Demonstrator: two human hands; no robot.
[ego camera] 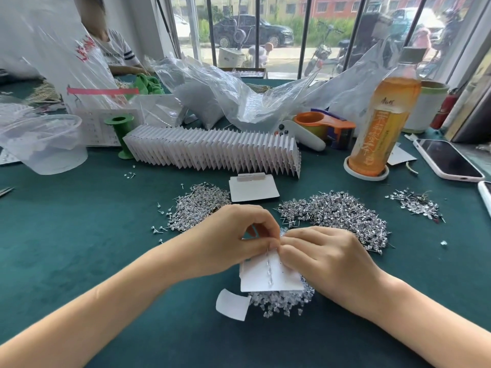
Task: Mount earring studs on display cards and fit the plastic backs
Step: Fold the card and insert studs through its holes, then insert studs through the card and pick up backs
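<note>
Both hands pinch the white display card: left hand and right hand meet at its top edge, above the clear plastic backs

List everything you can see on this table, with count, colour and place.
display card: one in hand, white, near centre
blank cards: small stack, white, centre
finished cards: long row, white, behind centre
earring studs: three piles, silver, left, right, far right
plastic backs: one pile, clear, under held card
tea bottle: one, amber, right
tape dispenser: one, orange, right rear
phone: one, dark screen, far right
spool: one, green, left
tub: one, clear, far left
left hand: pinching card top
right hand: pinching card top
</note>
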